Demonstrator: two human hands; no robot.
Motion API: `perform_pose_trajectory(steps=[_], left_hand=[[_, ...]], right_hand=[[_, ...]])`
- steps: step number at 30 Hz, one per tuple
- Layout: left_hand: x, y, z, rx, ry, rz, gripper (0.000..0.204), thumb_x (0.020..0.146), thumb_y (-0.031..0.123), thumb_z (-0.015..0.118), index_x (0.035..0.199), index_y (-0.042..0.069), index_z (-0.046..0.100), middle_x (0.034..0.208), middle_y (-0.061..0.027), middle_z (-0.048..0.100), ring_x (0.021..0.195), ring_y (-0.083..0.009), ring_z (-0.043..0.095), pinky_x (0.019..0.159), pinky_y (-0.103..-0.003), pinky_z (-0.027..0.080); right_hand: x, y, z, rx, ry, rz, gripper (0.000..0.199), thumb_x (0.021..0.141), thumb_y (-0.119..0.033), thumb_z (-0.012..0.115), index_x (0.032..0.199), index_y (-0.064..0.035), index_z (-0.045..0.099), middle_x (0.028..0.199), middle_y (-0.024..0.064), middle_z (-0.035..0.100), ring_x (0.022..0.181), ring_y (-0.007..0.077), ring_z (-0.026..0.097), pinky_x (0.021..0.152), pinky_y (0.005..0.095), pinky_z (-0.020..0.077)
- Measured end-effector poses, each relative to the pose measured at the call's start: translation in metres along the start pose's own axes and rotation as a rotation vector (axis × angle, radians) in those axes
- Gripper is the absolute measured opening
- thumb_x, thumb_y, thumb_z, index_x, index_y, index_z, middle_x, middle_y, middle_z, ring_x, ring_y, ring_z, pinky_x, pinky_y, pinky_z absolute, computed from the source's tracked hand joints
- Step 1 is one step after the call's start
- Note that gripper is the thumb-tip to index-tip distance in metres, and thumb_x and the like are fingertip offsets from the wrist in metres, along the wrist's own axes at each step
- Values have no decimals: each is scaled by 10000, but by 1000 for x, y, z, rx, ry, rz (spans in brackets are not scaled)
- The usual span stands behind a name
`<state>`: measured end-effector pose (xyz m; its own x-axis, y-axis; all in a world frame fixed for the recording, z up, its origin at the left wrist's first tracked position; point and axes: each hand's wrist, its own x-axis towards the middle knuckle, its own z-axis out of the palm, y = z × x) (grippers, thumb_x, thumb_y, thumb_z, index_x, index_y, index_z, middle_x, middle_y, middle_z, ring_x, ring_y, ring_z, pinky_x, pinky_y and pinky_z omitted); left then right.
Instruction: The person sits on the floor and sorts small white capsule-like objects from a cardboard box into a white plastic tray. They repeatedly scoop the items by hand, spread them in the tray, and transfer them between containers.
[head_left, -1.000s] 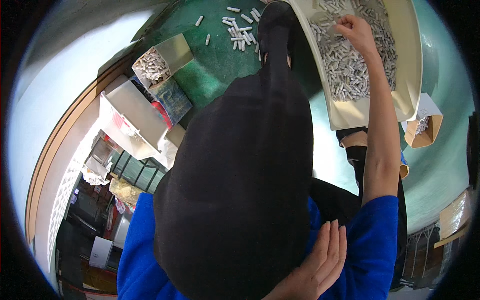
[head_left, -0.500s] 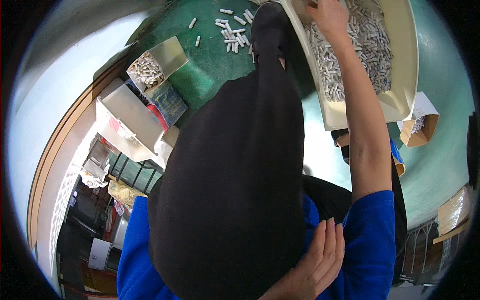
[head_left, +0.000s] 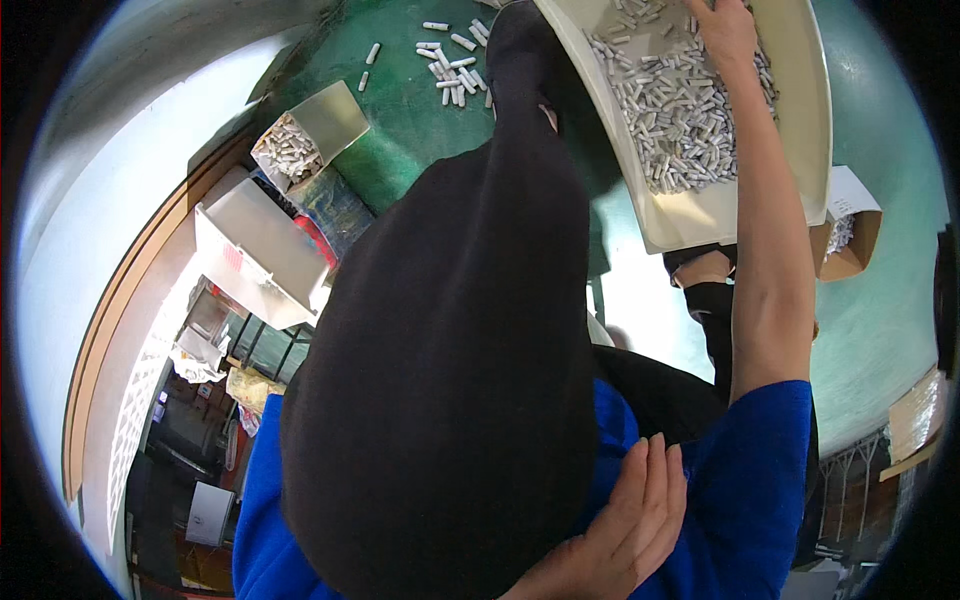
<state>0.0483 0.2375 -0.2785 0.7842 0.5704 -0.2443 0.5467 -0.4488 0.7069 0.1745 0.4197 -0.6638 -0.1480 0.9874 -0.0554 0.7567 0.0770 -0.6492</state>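
Hundreds of small, whitish, short cylindrical pieces (head_left: 680, 125) are seen in the head view, heaped inside a large cream-coloured, high-walled plastic tray (head_left: 808, 120) at the upper right. Into this tray the bare right hand (head_left: 725, 35) is reached, with the forearm stretched over the tray's near edge; the hand is placed above the pieces close to the upper border. Its fingertips are partly cut off by that border, so it cannot be told whether they are spread or whether a piece is pinched. The left hand (head_left: 620, 530) is rested low on the front of a royal-blue short-sleeved shirt (head_left: 750, 470), beside the right upper arm, its visible fingers extended and laid close together. Much of the middle is filled by a raised leg in black cloth trousers (head_left: 440, 350), ended by a black shoe (head_left: 515, 65) just beside the tray. On the green floor (head_left: 400, 130) left of the shoe, more of the same pieces are scattered. Others are held in an open box (head_left: 340, 115) farther left, near a white plastic bin (head_left: 270, 245), and in a white-and-brown cardboard box (head_left: 852, 190) right of the tray.
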Motion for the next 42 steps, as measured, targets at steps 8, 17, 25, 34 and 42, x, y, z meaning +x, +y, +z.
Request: perform_pose_trajectory(steps=[8,17,25,34,42], left_hand=[[-6,-3,2,-8,-8,-8,408,859,205,409,1136,-79,504,1136,-247,535,1070,-396,518,944,-503,409],[-16,-4,3,-7,-46,4,407,862,201,408,1143,-79,497,1144,-245,531,1078,-394,514,950,-500,406],[-18,1,8,10,-53,34,407,864,198,407,1150,-80,491,1151,-243,527,1085,-392,511,955,-498,403],[-24,2,10,21,-44,30,407,867,194,406,1157,-80,483,1160,-242,523,1092,-389,507,961,-496,400],[-32,1,9,69,-98,-20,407,870,191,405,1164,-80,477,1167,-240,519,1099,-387,504,967,-494,398]], right_hand=[[-24,42,4,67,-93,115,204,810,-232,553,854,-42,612,747,125,561,632,269,536,593,371,417],[-96,82,-43,618,249,677,174,870,-163,551,944,-21,618,609,-20,447,466,74,389,416,190,298],[-116,20,-30,914,-317,521,186,847,-183,611,980,-66,668,622,-31,485,536,58,411,468,212,321],[-157,34,-16,195,-854,247,274,804,-298,631,877,-40,688,809,72,677,691,135,591,659,291,458],[-108,59,-38,965,107,678,329,937,-228,466,1176,-17,547,601,-49,370,505,58,339,454,214,298]])
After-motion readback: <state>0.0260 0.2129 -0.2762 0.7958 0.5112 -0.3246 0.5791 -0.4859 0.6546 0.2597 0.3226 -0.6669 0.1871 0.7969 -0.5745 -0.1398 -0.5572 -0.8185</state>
